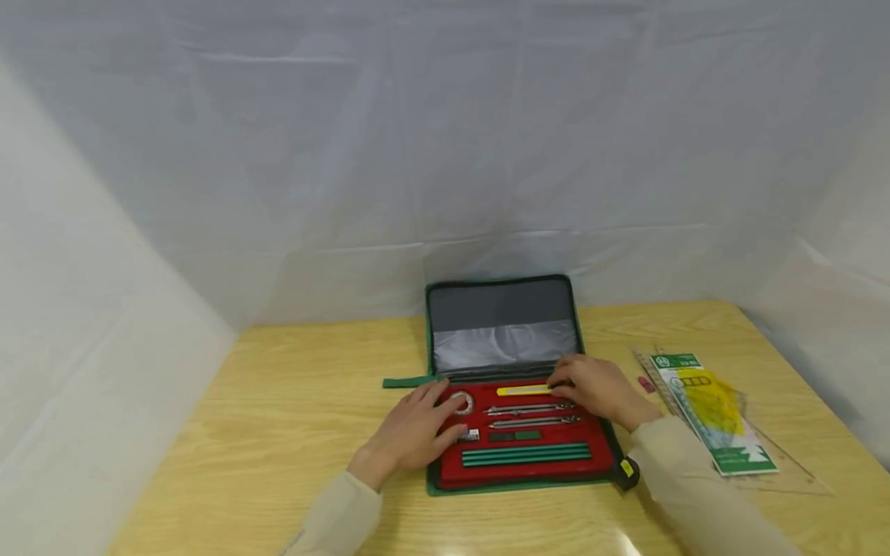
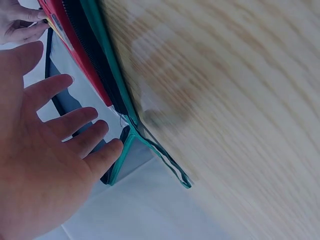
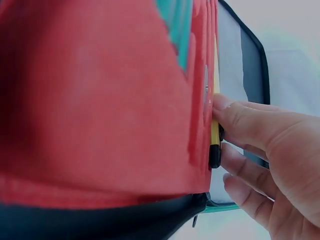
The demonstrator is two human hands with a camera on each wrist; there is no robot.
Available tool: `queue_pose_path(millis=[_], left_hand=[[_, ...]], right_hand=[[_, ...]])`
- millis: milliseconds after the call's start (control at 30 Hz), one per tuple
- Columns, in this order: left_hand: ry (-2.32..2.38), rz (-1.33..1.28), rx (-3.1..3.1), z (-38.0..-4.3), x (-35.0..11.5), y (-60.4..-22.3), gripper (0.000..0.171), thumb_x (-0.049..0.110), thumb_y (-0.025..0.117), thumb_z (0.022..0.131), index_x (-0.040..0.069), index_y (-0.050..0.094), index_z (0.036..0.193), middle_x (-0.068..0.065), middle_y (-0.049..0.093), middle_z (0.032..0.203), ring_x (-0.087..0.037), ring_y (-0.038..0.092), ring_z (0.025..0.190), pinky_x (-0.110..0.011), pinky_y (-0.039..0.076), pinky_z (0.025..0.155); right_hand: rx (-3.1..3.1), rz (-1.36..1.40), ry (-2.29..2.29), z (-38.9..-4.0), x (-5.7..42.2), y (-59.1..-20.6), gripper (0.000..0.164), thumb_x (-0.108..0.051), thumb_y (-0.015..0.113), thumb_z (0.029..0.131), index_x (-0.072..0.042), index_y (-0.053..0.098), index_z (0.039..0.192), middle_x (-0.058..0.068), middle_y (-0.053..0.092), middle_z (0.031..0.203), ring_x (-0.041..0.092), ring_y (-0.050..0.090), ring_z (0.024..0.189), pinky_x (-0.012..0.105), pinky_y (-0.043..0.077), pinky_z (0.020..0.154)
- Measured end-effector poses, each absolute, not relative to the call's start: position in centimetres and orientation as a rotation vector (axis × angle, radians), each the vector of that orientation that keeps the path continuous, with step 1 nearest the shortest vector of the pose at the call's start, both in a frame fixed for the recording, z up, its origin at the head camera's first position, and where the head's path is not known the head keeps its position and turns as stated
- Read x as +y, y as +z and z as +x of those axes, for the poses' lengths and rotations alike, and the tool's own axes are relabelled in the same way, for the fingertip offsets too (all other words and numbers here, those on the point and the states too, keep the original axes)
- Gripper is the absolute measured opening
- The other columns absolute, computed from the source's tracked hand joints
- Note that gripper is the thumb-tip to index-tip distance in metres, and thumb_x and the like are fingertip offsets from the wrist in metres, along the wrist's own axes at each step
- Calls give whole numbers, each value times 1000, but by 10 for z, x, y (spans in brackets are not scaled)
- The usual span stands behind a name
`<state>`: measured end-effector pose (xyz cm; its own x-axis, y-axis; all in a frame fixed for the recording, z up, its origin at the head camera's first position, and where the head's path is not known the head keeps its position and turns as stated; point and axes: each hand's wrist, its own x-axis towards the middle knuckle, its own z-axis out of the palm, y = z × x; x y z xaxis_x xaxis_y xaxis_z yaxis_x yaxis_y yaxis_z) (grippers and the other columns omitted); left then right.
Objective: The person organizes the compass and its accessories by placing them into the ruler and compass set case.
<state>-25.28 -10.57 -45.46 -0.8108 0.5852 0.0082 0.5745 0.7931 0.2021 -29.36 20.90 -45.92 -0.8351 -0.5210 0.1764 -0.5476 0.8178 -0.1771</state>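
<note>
A zippered drawing-set case (image 1: 504, 307) lies unfolded on the table, its red tray (image 1: 487, 472) toward the person. My right hand (image 1: 601, 388) pinches a yellow utility knife (image 1: 521, 391) near its black end (image 3: 215, 156), at the tray's far edge. Spread over the tray's left side is my left hand (image 1: 416, 425), its fingers (image 2: 55, 90) relaxed beside a round white ring-shaped piece (image 1: 462, 402). Two metal compasses (image 1: 528, 409), a small dark-and-green block (image 1: 514, 436) and several green pencils (image 1: 526, 455) sit in the tray.
To the right lie clear set squares (image 1: 793, 463), a green-and-white packet (image 1: 751, 461) with a yellow sheet (image 1: 712, 405), and a small pink eraser (image 1: 646, 384). A green strap (image 1: 403, 382) sticks out left of the case. White sheeting (image 1: 348, 154) hangs behind the wooden table (image 1: 292, 401).
</note>
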Motion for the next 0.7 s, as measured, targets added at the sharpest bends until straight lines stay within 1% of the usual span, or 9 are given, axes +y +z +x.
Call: queue_pose_path(millis=[133, 367, 533, 600, 700], left_hand=[[301, 937, 2921, -252, -104, -455, 52, 51, 39, 92, 23, 41, 135, -14, 33, 143, -31, 27, 130, -48, 28, 103], [322, 922, 2906, -251, -102, -455, 51, 50, 40, 91, 23, 42, 134, -13, 33, 144, -31, 27, 130, -49, 28, 103], [328, 925, 2902, -250, -101, -455, 51, 50, 40, 92, 23, 42, 134, -14, 33, 144, -30, 27, 130, -48, 28, 103], [325, 929, 2909, -251, -101, -455, 51, 50, 40, 92, 22, 42, 134, -14, 33, 143, -30, 28, 130, -48, 28, 103], [314, 934, 2920, -251, -101, -455, 51, 50, 40, 92, 22, 42, 134, -13, 34, 143, -30, 28, 130, -48, 29, 103]], right_hand=[[-2863, 843, 332, -294, 211, -462, 11, -28, 66, 80, -27, 69, 91, -7, 57, 93, 10, 55, 80, 29, 47, 64], [-2873, 785, 324, -294, 212, -464, 21, -31, 67, 79, -22, 67, 98, -1, 63, 99, 19, 58, 91, 36, 49, 71], [-2874, 757, 355, -293, 215, -465, 14, -30, 66, 80, -24, 68, 92, 2, 65, 102, 23, 57, 100, 40, 49, 75], [-2868, 757, 368, -292, 216, -465, 11, -28, 65, 81, -24, 69, 90, -1, 64, 98, 21, 58, 96, 38, 49, 74], [-2853, 765, 370, -290, 217, -466, 9, -25, 64, 83, -23, 69, 90, -5, 61, 91, 14, 58, 85, 35, 49, 70]])
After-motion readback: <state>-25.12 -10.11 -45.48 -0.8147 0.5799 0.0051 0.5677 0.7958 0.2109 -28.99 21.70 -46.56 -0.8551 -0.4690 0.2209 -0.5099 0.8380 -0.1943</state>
